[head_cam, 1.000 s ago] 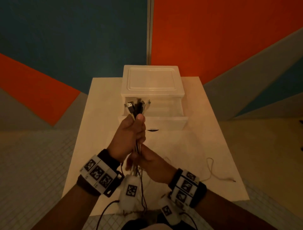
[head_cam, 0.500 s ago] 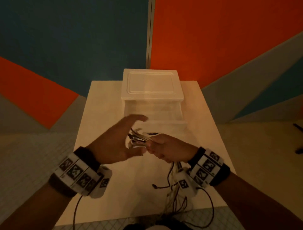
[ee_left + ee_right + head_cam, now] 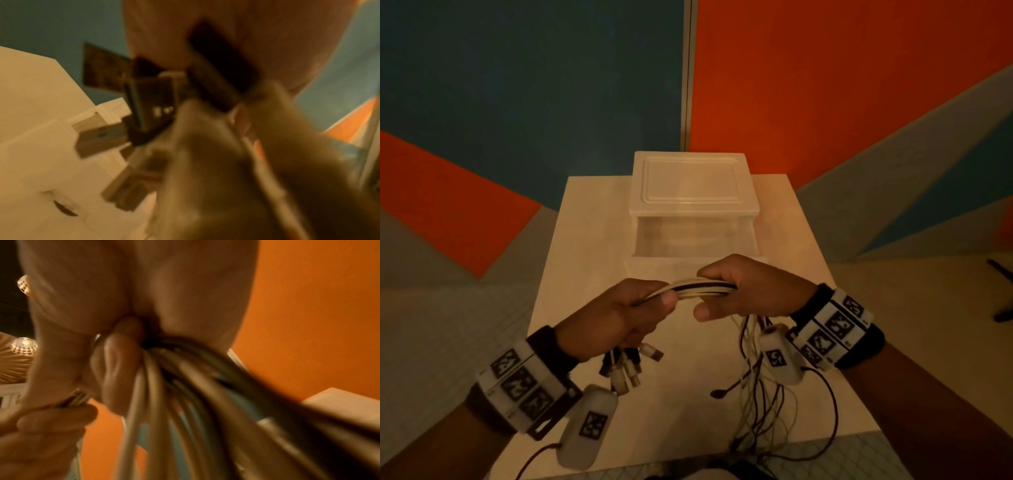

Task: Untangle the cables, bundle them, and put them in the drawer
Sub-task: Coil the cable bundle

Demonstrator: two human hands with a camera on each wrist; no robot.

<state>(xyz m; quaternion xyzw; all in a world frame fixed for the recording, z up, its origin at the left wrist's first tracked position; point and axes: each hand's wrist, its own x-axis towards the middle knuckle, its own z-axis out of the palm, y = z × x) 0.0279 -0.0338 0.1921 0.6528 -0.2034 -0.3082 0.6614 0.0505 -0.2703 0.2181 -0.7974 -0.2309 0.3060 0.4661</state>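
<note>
A bundle of white and black cables (image 3: 700,288) stretches level between my two hands above the white table (image 3: 585,240). My left hand (image 3: 626,317) grips the bundle's left end, and several USB plugs (image 3: 628,368) hang out below the fist. My right hand (image 3: 743,291) grips the bundle farther right, and loose cable tails (image 3: 767,404) dangle from it down past the table's front edge. In the right wrist view the cables (image 3: 180,386) fan out from the curled fingers (image 3: 121,353). The white drawer unit (image 3: 693,192) stands behind, its drawer (image 3: 695,240) pulled out.
The table stands on a pale tiled floor, and blue and orange wall panels rise behind it. The left wrist view is blurred; it shows plugs (image 3: 123,126) close to the lens and the drawer front's handle slot (image 3: 63,209).
My left hand, open half a second ago, now grips the bundle's plug end. The hands have drawn apart, so the cables lie level between them. The plugs now hang down instead of pointing up.
</note>
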